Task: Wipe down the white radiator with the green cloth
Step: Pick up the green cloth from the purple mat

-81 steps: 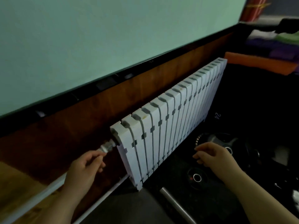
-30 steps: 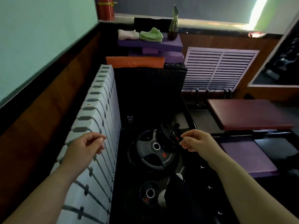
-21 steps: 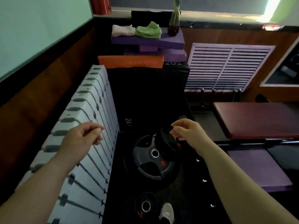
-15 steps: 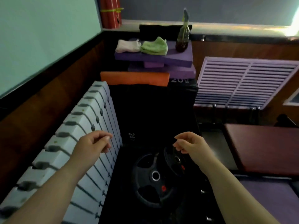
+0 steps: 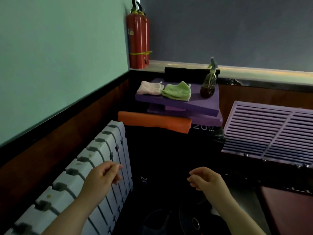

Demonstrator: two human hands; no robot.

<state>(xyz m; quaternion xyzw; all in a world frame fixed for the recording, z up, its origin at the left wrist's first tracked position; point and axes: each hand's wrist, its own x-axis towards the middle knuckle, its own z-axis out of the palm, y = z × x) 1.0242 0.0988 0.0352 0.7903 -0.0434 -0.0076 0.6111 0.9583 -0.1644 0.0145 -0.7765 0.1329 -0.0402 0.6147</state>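
The white radiator [image 5: 101, 150] runs along the left wall from the bottom left toward the room's corner, with small yellowish spots on its top. The green cloth [image 5: 177, 90] lies crumpled on a purple board [image 5: 199, 102] far ahead, beside a pale pink cloth [image 5: 149, 88]. My left hand [image 5: 101, 178] hovers over the radiator's front face, fingers loosely curled and holding nothing. My right hand [image 5: 205, 180] floats to the right over dark equipment, also loosely curled and holding nothing. Both hands are well short of the cloth.
A spray bottle [image 5: 209, 83] stands on the purple board right of the cloths. Below it sit an orange pad [image 5: 152, 122] and black boxes [image 5: 169, 158]. Red fire extinguishers [image 5: 138, 39] stand in the corner. A purple slatted panel [image 5: 267, 133] leans at right; weight plates [image 5: 191, 221] lie below.
My view has swung from the radiator's left end to its right end and risen toward the corner, bringing the cloths closer. Both hands stayed loosely curled and drifted forward.
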